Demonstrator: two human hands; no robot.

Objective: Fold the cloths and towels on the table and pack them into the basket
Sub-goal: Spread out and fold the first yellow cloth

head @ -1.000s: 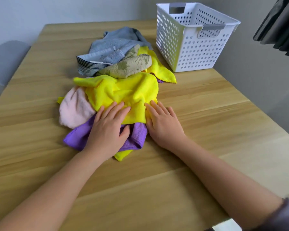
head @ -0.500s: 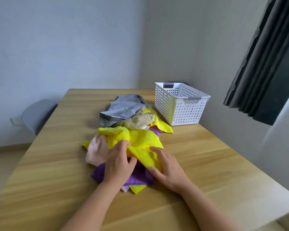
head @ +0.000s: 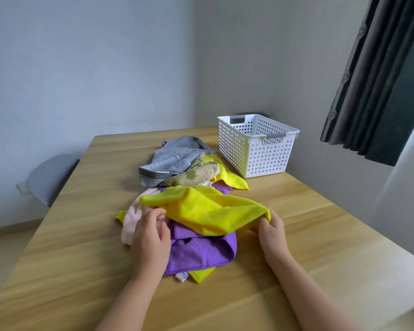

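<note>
Head view puts the yellow cloth [head: 206, 211] on top of the near heap, partly lifted, its long axis running side to side across the person from a bunched end at the far left to a corner at the right. That right corner is pinched in the curled fingers of the right hand [head: 271, 229], which holds it just above the surface [head: 308, 218]. The left hand [head: 151, 235] sits at the cloth's near-left edge with its fingers curled against the fabric; whether they actually have a pinch there I cannot tell. So the cloth spans the gap between the two hands, and the coming move, as I judge it, turns on the left hand finding the opposite corner along that same axis so the cloth can be drawn off the heap and spread flat for its first fold. Under it lies a crumpled purple cloth [head: 201, 252], touching it, and a pink cloth [head: 132, 218] pokes out at the left beside the left hand. Beyond the heap a grey towel [head: 175, 158], a leaf-print cloth [head: 194, 174] and a second yellow cloth [head: 230, 177] are piled together, unfolded. The white basket [head: 256, 144] stands further off, ahead and to the right, nearer the right hand than the left, and nothing shows inside it from here, so the task looks barely begun. A grey chair [head: 48, 173] stands off the left edge.
</note>
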